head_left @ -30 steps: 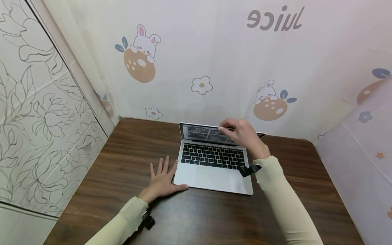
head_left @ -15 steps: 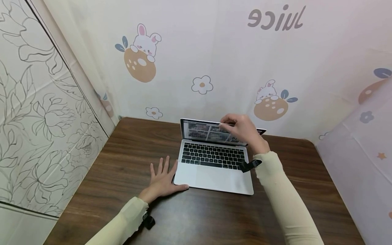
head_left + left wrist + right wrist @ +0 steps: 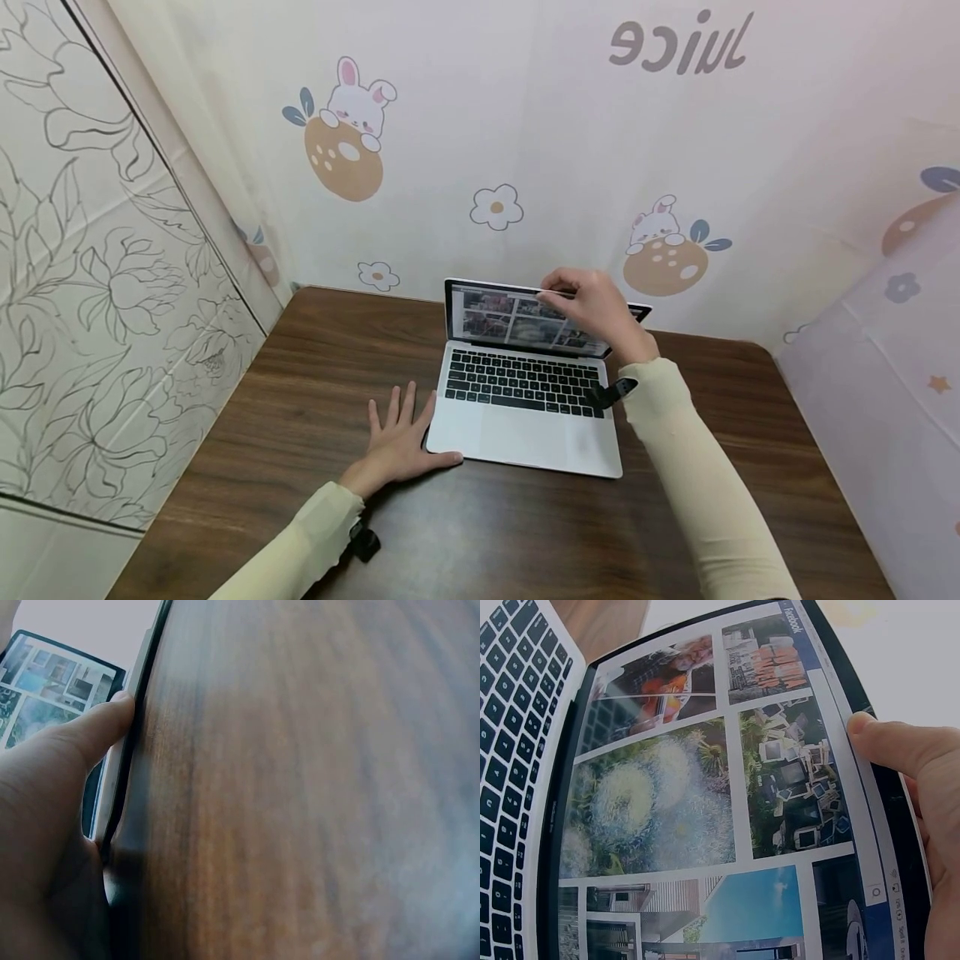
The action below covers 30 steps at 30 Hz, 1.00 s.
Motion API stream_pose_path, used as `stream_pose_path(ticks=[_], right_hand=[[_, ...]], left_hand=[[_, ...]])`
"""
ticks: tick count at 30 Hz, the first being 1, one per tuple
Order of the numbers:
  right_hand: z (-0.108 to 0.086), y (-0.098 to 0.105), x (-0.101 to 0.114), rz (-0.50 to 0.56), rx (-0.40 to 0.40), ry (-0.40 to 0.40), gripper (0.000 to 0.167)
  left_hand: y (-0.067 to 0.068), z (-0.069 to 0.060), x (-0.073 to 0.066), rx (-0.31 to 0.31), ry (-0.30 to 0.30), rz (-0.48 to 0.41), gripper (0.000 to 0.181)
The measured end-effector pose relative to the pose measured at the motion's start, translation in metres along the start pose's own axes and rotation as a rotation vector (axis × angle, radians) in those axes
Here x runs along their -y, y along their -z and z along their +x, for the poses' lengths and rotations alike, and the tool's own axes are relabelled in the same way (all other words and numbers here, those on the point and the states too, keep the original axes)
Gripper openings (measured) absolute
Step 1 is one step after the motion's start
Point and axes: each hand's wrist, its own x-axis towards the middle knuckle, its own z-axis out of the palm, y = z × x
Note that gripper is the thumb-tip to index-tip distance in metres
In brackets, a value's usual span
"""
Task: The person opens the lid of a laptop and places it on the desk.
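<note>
A silver laptop (image 3: 525, 437) with a black keyboard (image 3: 525, 383) lies on the wooden table, its lid raised. Lit pictures fill the screen (image 3: 495, 321), seen closely as a screen (image 3: 652, 802) in the right wrist view. My right hand (image 3: 592, 304) pinches the lid's top edge, thumb on the screen side and fingers behind, mostly hidden. My left hand (image 3: 397, 446) rests with spread fingers at the laptop's front left corner. Its thumb lies along the front edge, and the left wrist view shows this hand (image 3: 60, 772) against the laptop's side.
The brown wooden table (image 3: 300, 400) extends to both sides and in front of the laptop. A patterned curtain (image 3: 495, 125) hangs directly behind the table. Flower-printed panels (image 3: 127, 275) stand along the left side.
My right hand has moved up and back with the lid's edge, so the lid stands more upright and more of the screen shows. The left hand has stayed in place.
</note>
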Motion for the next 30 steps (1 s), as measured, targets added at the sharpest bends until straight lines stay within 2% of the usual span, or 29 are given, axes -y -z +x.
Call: stream_pose_path(ticks=[10,19,25,30], right_hand=[[0.009,0.000,-0.004,-0.040,-0.003,0.035,0.015],[0.013,-0.004,-0.007,-0.140,-0.063,0.064,0.020],[0.018,-0.006,-0.011,-0.166,-0.092,0.059,0.022],[0.020,-0.005,-0.013,-0.161,-0.083,0.040,0.023]], left_hand=[[0.000,0.000,0.001,0.006,0.005,0.007,0.124],[0.001,-0.002,0.001,0.006,0.001,-0.012,0.124],[0.002,-0.001,0.000,0.013,0.007,-0.012,0.124],[0.003,0.000,-0.001,0.029,0.016,-0.004,0.124]])
